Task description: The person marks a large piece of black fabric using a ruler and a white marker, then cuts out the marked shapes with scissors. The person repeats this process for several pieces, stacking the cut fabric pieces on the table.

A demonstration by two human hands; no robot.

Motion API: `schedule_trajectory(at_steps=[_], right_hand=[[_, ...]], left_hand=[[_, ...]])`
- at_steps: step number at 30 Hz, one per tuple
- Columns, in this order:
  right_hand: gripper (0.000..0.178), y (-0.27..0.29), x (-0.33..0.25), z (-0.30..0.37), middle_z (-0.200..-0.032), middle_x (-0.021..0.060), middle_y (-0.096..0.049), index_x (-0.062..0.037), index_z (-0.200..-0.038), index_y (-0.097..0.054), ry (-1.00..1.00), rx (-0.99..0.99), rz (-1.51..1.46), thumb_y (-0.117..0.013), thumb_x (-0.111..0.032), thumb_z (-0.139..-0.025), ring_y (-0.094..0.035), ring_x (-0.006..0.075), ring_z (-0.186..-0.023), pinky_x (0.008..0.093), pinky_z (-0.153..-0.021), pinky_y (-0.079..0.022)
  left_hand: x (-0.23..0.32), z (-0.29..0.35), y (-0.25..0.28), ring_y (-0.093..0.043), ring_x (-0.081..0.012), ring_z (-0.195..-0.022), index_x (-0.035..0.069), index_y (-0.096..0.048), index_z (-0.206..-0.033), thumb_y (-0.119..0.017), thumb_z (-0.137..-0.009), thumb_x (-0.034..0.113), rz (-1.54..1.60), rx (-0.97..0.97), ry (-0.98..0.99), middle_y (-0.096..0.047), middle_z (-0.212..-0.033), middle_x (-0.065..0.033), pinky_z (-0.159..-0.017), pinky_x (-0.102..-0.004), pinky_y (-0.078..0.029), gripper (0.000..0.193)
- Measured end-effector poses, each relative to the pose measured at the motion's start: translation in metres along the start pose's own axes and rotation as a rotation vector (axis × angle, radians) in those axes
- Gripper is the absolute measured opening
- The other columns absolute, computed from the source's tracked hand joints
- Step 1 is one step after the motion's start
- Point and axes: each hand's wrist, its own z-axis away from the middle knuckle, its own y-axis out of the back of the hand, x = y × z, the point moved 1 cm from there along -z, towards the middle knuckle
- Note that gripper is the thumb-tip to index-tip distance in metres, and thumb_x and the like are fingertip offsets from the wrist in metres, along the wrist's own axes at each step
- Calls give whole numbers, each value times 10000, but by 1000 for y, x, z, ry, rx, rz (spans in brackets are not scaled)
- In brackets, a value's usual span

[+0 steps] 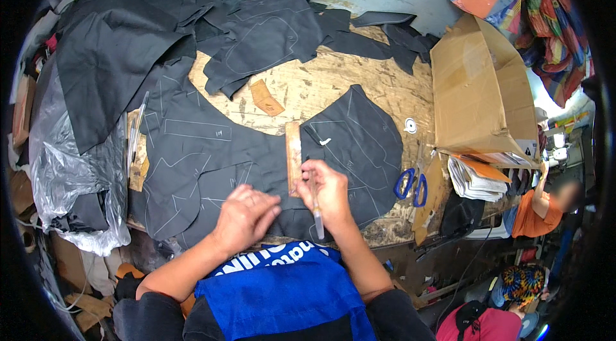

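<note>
On the near edge of the wooden table (333,84), I'm seeing both hands working over a dark fabric panel (212,167) marked with pale chalk lines. The left hand (244,216) is lying palm down on the cloth, fingers (266,203) held close together and pressing flat, nothing gripped. The right hand (330,192) is sitting just beside it, fingers curled and pinching a slim pale marking stick (317,216) that is pointing down toward the table edge. The same hand is touching the lower end of a short wooden ruler (294,156), which is lying upright across the fabric, between this panel and a second dark panel (362,142) to the right. More dark cut pieces (256,33) are piling up across the far side. A small tan paper piece (266,98) is lying on bare wood. Blue-handled scissors (410,185) are resting near the right edge, well apart from the hands. A cardboard box (478,94) is standing on the right, and a clear plastic bag (64,167) is hanging off the left. Another person in an orange shirt (532,207) is sitting far right.
</note>
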Motion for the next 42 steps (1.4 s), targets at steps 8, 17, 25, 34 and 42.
schedule_trajectory(at_steps=[8, 17, 25, 34, 42], right_hand=[[234, -3, 6, 8, -777, 118, -624, 4, -953, -573, 121, -16, 88, -639, 71, -739, -637, 161, -585, 266, -539, -512], [309, 37, 21, 2, -758, 38, -606, 12, -959, -584, 16, 218, 152, -699, 102, -687, -575, 62, -661, 204, -601, -491], [311, 39, 10, 8, -789, 47, -610, 16, -979, -566, -96, 188, -55, -685, 92, -701, -592, 80, -675, 212, -613, -501], [273, 102, 33, 10, -807, 49, -613, 11, -979, -566, -125, 365, -208, -644, 110, -737, -579, 75, -705, 202, -628, -490], [236, 103, 59, 10, -811, 43, -613, 4, -973, -562, 102, 568, -295, -647, 72, -764, -577, 72, -680, 203, -612, -502]], left_hand=[[-24, -16, 5, -343, -288, -1311, 154, -612, -1154, -638, -807, 286, -365, -140, 135, -464, -1342, -88, -998, -679, -140, 372], [-5, -4, -9, -425, -218, -1264, 57, -598, -1148, -641, -798, 278, -352, -218, -11, -526, -1288, -69, -1035, -626, -175, 415], [6, -15, -32, -556, -256, -1121, 61, -650, -971, -663, -782, 244, -291, -35, -74, -629, -1110, -88, -953, -496, -386, 263], [-34, -29, 4, -610, -293, -989, 2, -538, -1077, -365, -978, 215, 1228, 742, 703, -608, -1101, -133, -786, -452, -531, 291], [-42, -28, 36, -598, -260, -985, 64, -474, -1033, -435, -953, 173, 1318, 789, 496, -573, -1079, -110, -784, -490, -536, 141]])
